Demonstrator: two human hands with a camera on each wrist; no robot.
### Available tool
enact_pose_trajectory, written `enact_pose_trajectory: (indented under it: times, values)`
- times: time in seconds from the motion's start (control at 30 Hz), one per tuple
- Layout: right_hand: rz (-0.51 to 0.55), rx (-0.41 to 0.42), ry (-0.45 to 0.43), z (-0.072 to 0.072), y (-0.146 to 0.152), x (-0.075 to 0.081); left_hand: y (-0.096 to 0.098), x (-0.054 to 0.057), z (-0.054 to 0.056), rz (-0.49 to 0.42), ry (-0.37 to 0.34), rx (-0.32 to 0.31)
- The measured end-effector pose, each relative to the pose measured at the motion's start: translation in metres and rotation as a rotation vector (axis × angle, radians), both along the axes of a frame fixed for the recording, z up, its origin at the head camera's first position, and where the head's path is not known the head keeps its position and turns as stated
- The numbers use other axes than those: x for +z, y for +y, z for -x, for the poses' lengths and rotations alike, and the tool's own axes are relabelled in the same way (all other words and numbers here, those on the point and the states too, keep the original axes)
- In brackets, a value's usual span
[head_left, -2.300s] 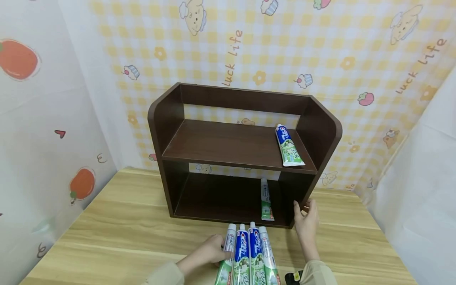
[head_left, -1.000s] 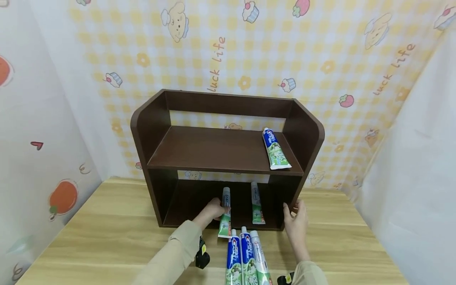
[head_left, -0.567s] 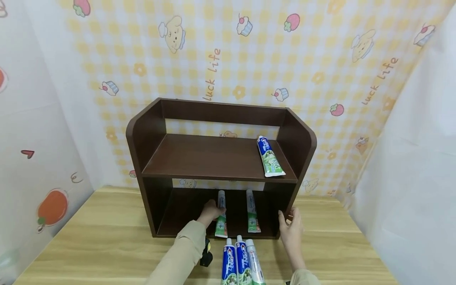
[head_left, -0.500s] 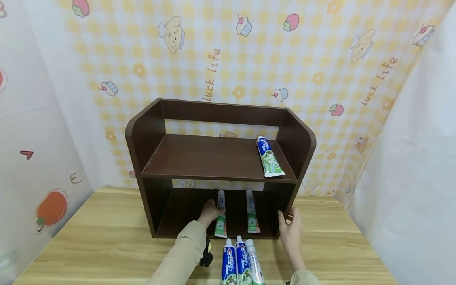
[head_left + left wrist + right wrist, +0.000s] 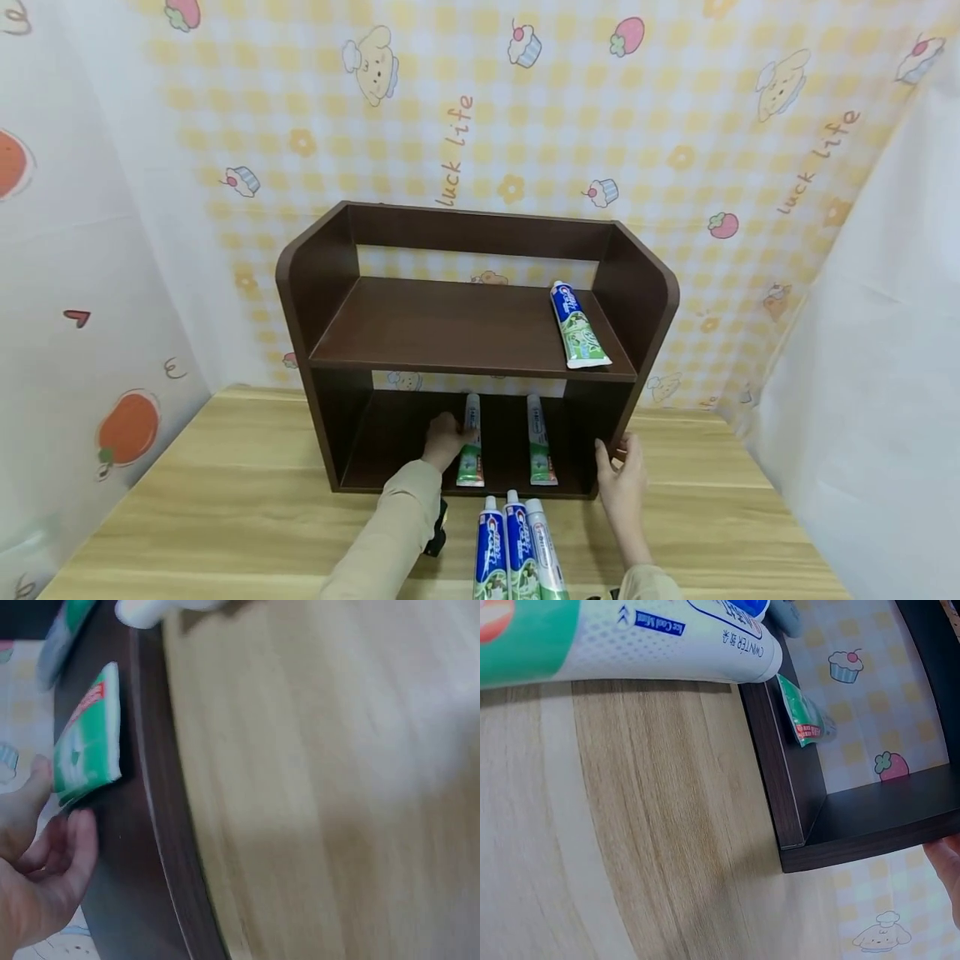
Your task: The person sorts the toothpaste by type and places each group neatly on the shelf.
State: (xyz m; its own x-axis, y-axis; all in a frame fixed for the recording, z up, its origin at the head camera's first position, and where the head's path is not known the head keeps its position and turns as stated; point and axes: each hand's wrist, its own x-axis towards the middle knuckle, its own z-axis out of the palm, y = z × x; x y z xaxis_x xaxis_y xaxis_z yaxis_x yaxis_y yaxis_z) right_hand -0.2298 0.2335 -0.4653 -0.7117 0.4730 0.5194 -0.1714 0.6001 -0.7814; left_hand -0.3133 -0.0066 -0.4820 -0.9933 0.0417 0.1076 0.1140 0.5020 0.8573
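Observation:
My left hand [image 5: 444, 437] reaches into the lower level of a dark brown shelf [image 5: 472, 367]. Its thumb and fingers pinch a white-and-green toothpaste tube [image 5: 471, 442], which lies cap toward the back; the left wrist view shows its crimped end [image 5: 94, 742] beside the fingers. A second such tube [image 5: 538, 442] lies to the right on the same level. On the top level, near the right side, rests a blue-and-green toothpaste tube [image 5: 579, 327]. My right hand [image 5: 622, 479] grips the shelf's right side panel near its bottom, thumb in front.
In front of the shelf, three toothpaste tubes lie side by side on the wooden table [image 5: 225, 517]: two blue-and-green ones [image 5: 491, 550] and a white-and-green one [image 5: 546, 550]. A yellow checked backdrop [image 5: 420, 125] hangs close behind the shelf.
My left hand has taken the leftmost tube from the table row and carried it up onto the lower level, then slid it farther in. My right hand has stayed on the side panel.

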Motion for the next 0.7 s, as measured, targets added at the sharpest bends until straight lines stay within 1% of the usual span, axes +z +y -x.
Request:
enact_pose_trajectory:
  times: [0.07,0.13,0.23,0.3,0.43,0.57,0.63,0.7]
  values:
    - [0.0,0.001,-0.015,-0.001,0.002,0.002,0.002,0.0,-0.001,0.025,0.05,-0.006]
    - [-0.002,0.012,-0.033,-0.003,0.003,0.003,0.002,0.002,-0.003,0.041,0.078,0.016]
    - [0.008,0.026,-0.045,-0.004,0.002,0.003,-0.003,0.007,-0.009,0.029,0.078,0.059]
    - [0.017,0.024,-0.034,-0.003,0.001,0.002,-0.009,0.01,-0.013,0.028,0.065,0.06]
    - [0.017,0.013,-0.013,-0.003,0.001,0.001,-0.019,0.015,-0.027,0.035,0.004,0.018]
    - [0.003,0.008,-0.011,-0.002,0.002,0.002,-0.028,0.019,-0.042,0.007,-0.105,-0.035]
    - [-0.003,0.0,-0.013,-0.001,0.002,0.002,-0.031,0.019,-0.049,-0.005,-0.14,-0.056]
    - [-0.012,-0.008,-0.012,-0.001,0.002,0.002,-0.033,0.019,-0.054,-0.005,-0.149,-0.067]
